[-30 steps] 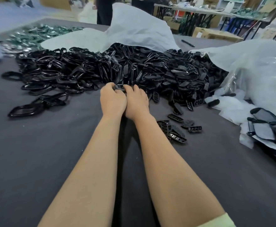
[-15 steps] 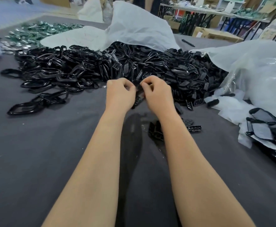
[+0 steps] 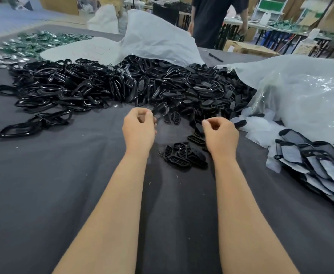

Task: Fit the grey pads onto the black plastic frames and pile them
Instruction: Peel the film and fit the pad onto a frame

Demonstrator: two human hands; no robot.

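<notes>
Hundreds of black plastic frames [image 3: 94,89] lay unfitted in a far heap on the surface [image 3: 43,194], against one modest pile of grey-padded frames [image 3: 310,161] at near right. Left hand [image 3: 138,129] and right hand [image 3: 220,135] each kept a narrow, curled grip; I could not tell what either held.

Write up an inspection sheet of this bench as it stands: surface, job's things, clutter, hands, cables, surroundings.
Surface: dark grey cloth covers the table, with small flecks on it.
Job's things: big heap of black frames across the far side; small cluster of slotted black pieces beside the right wrist; padded frames piled at the right edge.
Clutter: white plastic bags behind and to the right of the heap; green packets far left; pen on the far side.
Hands: left hand and right hand are apart, fingers curled, nothing seen held.
Cables: nothing seen.
Surroundings: person in dark clothes beyond the table; cardboard box and other tables behind.
</notes>
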